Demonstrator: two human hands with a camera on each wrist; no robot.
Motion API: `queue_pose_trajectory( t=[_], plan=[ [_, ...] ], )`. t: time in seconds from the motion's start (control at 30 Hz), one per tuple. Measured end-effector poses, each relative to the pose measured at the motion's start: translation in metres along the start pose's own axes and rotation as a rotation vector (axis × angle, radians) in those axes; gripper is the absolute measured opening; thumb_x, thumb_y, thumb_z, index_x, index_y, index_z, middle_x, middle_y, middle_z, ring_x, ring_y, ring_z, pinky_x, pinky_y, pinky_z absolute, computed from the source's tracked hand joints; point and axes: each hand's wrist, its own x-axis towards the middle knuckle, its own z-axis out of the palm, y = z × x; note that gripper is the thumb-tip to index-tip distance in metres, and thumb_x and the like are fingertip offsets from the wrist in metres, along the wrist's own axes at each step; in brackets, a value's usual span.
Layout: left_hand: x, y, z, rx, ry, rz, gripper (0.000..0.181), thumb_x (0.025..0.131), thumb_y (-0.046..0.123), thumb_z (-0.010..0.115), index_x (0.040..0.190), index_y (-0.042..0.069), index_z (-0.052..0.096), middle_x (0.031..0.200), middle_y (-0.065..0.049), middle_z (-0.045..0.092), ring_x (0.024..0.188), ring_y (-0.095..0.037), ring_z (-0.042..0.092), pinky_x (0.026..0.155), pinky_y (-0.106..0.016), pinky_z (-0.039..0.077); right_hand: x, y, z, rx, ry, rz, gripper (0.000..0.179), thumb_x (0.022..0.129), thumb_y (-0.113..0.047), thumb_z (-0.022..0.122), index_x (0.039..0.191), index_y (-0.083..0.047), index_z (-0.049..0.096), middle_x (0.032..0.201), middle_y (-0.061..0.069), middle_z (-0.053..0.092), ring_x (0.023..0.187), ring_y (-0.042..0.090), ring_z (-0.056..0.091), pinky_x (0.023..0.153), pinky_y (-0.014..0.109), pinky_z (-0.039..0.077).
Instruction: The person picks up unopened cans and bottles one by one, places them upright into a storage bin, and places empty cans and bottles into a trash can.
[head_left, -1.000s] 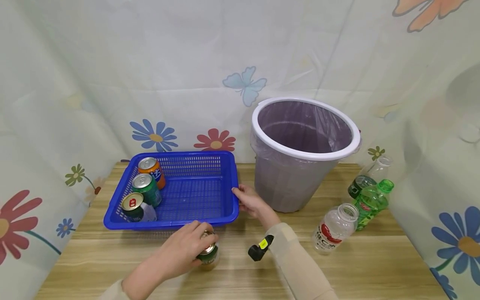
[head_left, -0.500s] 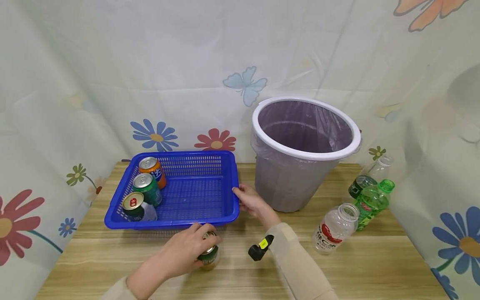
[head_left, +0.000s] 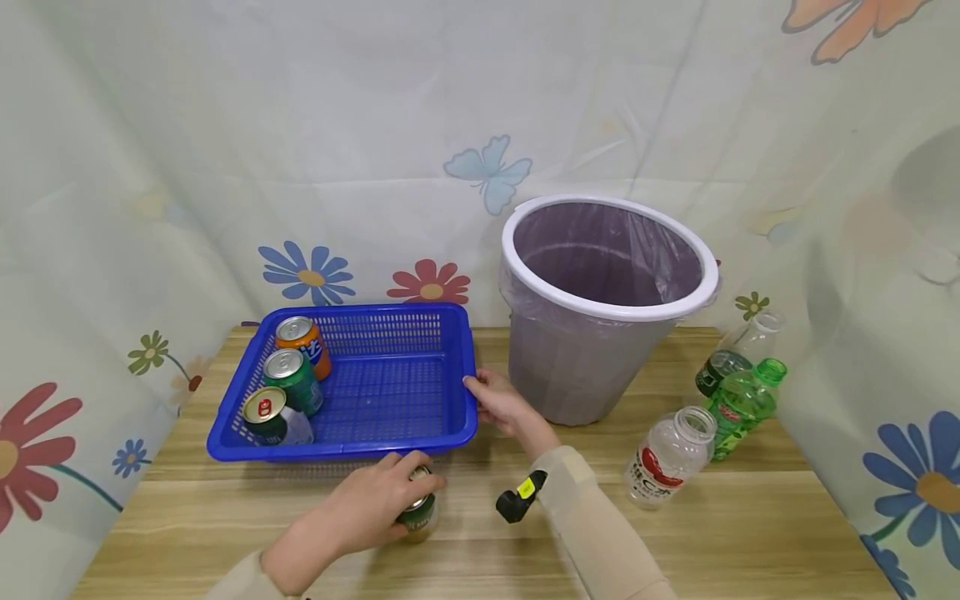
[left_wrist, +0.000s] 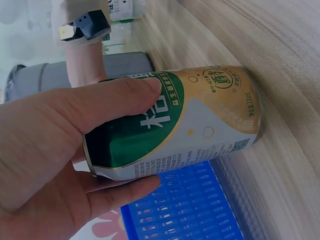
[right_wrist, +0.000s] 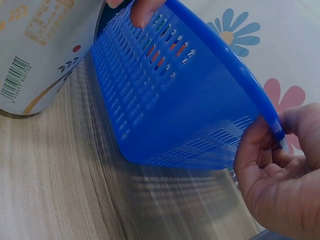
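My left hand point(head_left: 367, 504) grips a green, white and gold drink can point(left_wrist: 200, 115) that stands upright on the table at the front middle. In the left wrist view, the thumb lies along one side of the can and fingers along the other. My right hand point(head_left: 506, 404) pinches the right rim of a blue plastic basket point(head_left: 390, 400), thumb on top and fingers curled below, as the right wrist view shows. Along the basket's left side are an orange can point(head_left: 303, 342), a green can point(head_left: 294, 382) and a dark green and white can point(head_left: 272, 417).
A grey bin point(head_left: 573, 367) with a white rim and clear liner stands right of the basket. Farther right are a clear wide-mouthed bottle point(head_left: 667, 458), a green bottle point(head_left: 746, 404) and a clear bottle point(head_left: 738, 354) with a dark label. A flowered curtain point(head_left: 375, 167) surrounds the wooden table point(head_left: 480, 558).
My left hand has shifted slightly to the right on the can, its fingertips reaching a little farther over it. The right hand and the basket have stayed in place.
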Motion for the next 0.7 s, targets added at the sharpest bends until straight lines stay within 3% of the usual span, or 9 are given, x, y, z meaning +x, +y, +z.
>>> queue_pose_trajectory(
  t=[0.2,0.7],
  plan=[
    [0.0011,-0.0014,-0.0004,0.006,-0.017,0.003,0.063,0.061,0.025,0.085,0.117,0.022,0.057,0.110,-0.003,0.051,0.090,-0.023,0.056,0.055,-0.030,0.051,-0.0020,-0.0016,0.0005,-0.008,0.006,0.010,0.035,0.097,-0.016,0.042,0.123,0.006,0.044,0.109,0.024,0.056,0.085,0.021,0.060,0.068,0.031,0.054],
    [0.0061,-0.0050,-0.0069,-0.014,-0.091,0.010,0.060,0.061,0.027,0.085,0.113,0.022,0.056,0.106,-0.002,0.050,0.089,-0.025,0.057,0.058,-0.030,0.052,-0.0019,-0.0014,0.0012,-0.017,0.004,0.014,0.036,0.097,-0.017,0.041,0.125,0.006,0.043,0.115,0.026,0.055,0.094,0.028,0.060,0.071,0.033,0.055]
  ],
)
